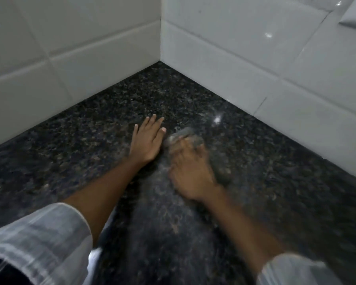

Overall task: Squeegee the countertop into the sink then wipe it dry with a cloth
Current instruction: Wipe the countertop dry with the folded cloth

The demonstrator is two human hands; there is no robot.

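**Grey cloth under the right hand, near the tiled corner**

Head view: a dark speckled granite worktop (95, 145) runs into a corner where two white tiled walls (224, 50) meet. All places below are given from that corner.

The left hand (147, 139) lies in front of the corner, a little to its left, palm down and flat on the stone. Its fingers are spread and straight and point toward the corner; it holds nothing. Its forearm comes up from the lower left out of a pale striped sleeve (41, 243).

Just to the right of the left hand, and slightly nearer the person, is the right hand (190, 171). It is blurred. It presses down on a grey cloth (182, 134), with the fingers curled over the fabric. The cloth shows past the fingertips on the corner side and again along the hand's right edge; how tightly it is gripped cannot be told through the blur. The two hands sit close together, nearly touching.

A bright glint sits on the stone right of the cloth, toward the right-hand wall.
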